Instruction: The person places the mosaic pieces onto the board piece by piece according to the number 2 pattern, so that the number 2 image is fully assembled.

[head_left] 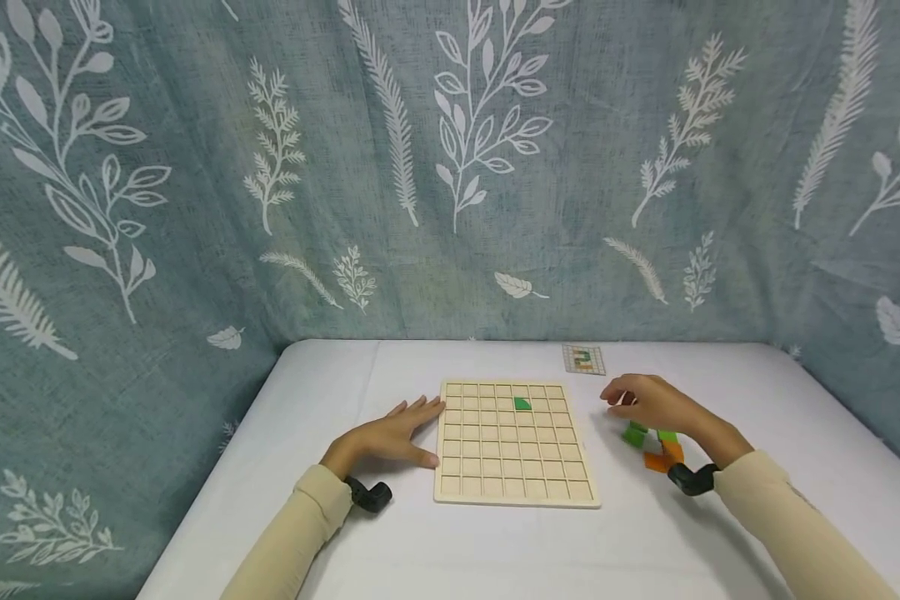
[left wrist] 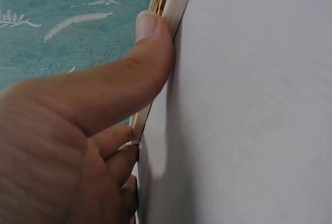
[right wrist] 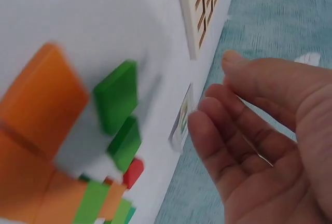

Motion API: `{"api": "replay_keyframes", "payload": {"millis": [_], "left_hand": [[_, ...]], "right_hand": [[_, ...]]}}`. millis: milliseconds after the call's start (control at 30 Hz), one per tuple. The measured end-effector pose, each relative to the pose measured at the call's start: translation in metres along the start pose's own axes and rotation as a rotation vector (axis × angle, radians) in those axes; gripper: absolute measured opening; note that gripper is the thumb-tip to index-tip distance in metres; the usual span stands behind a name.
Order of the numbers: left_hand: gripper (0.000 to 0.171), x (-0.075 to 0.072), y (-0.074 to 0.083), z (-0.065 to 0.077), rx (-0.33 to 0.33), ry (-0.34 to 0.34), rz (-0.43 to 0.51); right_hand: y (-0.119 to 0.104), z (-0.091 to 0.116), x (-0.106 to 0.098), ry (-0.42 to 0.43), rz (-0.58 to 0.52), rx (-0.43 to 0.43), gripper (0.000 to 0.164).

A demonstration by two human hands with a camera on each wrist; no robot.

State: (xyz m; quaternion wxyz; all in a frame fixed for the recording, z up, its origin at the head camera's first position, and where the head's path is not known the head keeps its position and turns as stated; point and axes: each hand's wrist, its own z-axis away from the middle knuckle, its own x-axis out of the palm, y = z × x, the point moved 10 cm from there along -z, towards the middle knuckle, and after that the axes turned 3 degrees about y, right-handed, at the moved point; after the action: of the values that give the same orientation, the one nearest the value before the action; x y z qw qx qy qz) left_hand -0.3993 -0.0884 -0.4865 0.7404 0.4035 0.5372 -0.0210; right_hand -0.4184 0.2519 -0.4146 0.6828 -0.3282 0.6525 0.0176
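Note:
A pale wooden grid board (head_left: 512, 450) lies flat on the white table, with one green piece (head_left: 522, 404) in a cell of an upper row. Fingers spread, my left hand (head_left: 393, 433) touches the board's left edge; its thumb (left wrist: 148, 60) rests against that side in the left wrist view. My right hand (head_left: 656, 404) hovers right of the board, fingers loosely bent and holding nothing. Below it are loose tiles: orange ones (right wrist: 44, 99), green ones (right wrist: 116, 97) and a red piece (right wrist: 134, 173), partly hidden by the hand and wrist in the head view.
A small card printed with a coloured grid pattern (head_left: 583, 360) lies near the table's back edge, right of the board. Leaf-patterned blue-green cloth (head_left: 450, 275) hangs behind and beside the white table (head_left: 495, 554). Each wrist wears a dark camera band.

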Motion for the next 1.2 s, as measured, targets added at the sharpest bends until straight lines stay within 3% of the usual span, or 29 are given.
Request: {"api": "replay_keyframes", "payload": {"millis": [433, 800, 1200], "left_hand": [[0.103, 0.001, 0.002, 0.001, -0.007, -0.008, 0.0], [0.103, 0.0, 0.0, 0.002, -0.011, -0.001, -0.003], [0.103, 0.0, -0.001, 0.002, -0.003, 0.004, 0.006]], "right_hand": [[0.032, 0.032, 0.001, 0.058, 0.051, 0.128, 0.026], [0.043, 0.03, 0.007, 0.118, 0.093, 0.119, 0.012], [0.045, 0.031, 0.009, 0.113, 0.121, 0.122, 0.013]]}}
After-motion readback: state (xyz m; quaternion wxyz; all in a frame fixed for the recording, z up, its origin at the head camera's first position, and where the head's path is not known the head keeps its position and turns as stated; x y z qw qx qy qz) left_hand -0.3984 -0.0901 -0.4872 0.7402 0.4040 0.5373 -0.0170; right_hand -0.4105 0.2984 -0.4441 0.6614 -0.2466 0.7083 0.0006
